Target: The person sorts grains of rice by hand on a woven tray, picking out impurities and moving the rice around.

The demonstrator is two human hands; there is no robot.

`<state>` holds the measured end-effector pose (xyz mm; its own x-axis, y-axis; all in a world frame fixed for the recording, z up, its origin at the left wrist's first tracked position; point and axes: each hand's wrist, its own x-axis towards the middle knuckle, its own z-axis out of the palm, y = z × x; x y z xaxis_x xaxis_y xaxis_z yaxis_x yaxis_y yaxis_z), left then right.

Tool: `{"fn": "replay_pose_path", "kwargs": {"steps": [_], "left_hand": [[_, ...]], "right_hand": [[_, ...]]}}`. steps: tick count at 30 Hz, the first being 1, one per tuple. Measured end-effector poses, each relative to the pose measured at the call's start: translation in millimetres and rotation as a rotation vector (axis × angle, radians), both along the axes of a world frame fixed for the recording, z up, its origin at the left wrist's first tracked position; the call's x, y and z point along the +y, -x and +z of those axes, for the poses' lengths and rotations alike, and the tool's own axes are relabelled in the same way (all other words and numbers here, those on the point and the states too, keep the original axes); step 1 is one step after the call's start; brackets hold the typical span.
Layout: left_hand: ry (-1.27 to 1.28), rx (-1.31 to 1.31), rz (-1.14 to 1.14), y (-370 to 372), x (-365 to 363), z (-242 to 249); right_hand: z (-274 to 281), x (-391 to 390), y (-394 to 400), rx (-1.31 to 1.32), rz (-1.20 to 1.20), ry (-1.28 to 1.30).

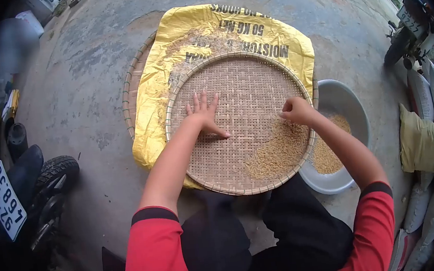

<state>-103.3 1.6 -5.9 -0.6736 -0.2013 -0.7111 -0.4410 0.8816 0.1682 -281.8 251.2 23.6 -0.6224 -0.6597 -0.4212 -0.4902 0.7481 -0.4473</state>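
A round woven bamboo tray [223,90] lies in front of me, its near edge above my knees. Golden-brown grain [277,152] is heaped on its lower right part. My left hand [205,117] rests on the bare weave left of the middle, fingers spread and thumb stretched out. Above the grain, near the right rim, my right hand [298,111] has its thumb and fingers pinched together. Whatever is between those fingertips is too small to make out. Under the tray is a yellow printed sack [153,121] with chaff-like bits scattered over it.
Another woven tray [131,89] shows beneath the sack. To the right stands a grey basin [354,109] holding more grain [328,156]. Motorbikes are parked at left [49,180] and far right [408,33]. Filled sacks [426,141] line the right side of the concrete floor [87,90].
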Motion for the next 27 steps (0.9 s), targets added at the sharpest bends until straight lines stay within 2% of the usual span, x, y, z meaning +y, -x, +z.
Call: {"fn": "replay_pose_path", "kwargs": {"steps": [1,2,4,8,11,13,16,17,19,21,24,26,27], "left_hand": [[0.005,-0.002,-0.009,3.6,0.1,0.6],[0.012,-0.038,0.000,6.1,1.2,0.4],[0.019,-0.075,0.005,8.6,0.7,0.3],[0.015,-0.091,0.016,9.1,3.3,2.7],[0.012,-0.091,0.023,8.8,2.9,3.3],[0.007,-0.090,0.029,8.8,3.9,2.9],[0.007,-0.090,0.035,9.0,3.1,3.6],[0.011,-0.095,0.031,9.4,3.1,3.1],[0.011,-0.099,0.026,9.7,2.6,3.3],[0.007,-0.082,0.037,8.1,3.5,4.6],[0.018,-0.090,0.061,8.9,4.5,3.9],[0.020,-0.095,0.055,8.9,5.9,6.0],[0.029,-0.101,0.053,9.5,5.5,6.5]], "right_hand": [[-1.9,-7.9,-2.1,-0.039,0.055,-0.104],[-3.4,-12.3,-5.9,-0.040,0.047,-0.098],[-4.8,-18.2,-13.7,-0.042,-0.138,-0.061],[-14.2,-17.8,-21.1,-0.001,-0.175,-0.090],[-8.5,-19.2,-23.0,-0.016,-0.139,-0.150],[-9.6,-16.7,-24.3,0.058,-0.048,-0.085],[10.1,2.0,-18.1,0.156,0.089,-0.144],[15.5,13.2,-13.8,0.171,0.134,-0.030],[48.4,36.3,-6.4,0.022,-0.008,-0.024],[53.8,78.7,12.6,0.036,-0.154,0.116],[37.4,144.3,43.3,0.110,-0.264,0.056],[32.5,158.7,43.4,0.644,-0.357,-0.127],[30.3,162.3,47.7,0.532,-0.398,-0.086]]}}
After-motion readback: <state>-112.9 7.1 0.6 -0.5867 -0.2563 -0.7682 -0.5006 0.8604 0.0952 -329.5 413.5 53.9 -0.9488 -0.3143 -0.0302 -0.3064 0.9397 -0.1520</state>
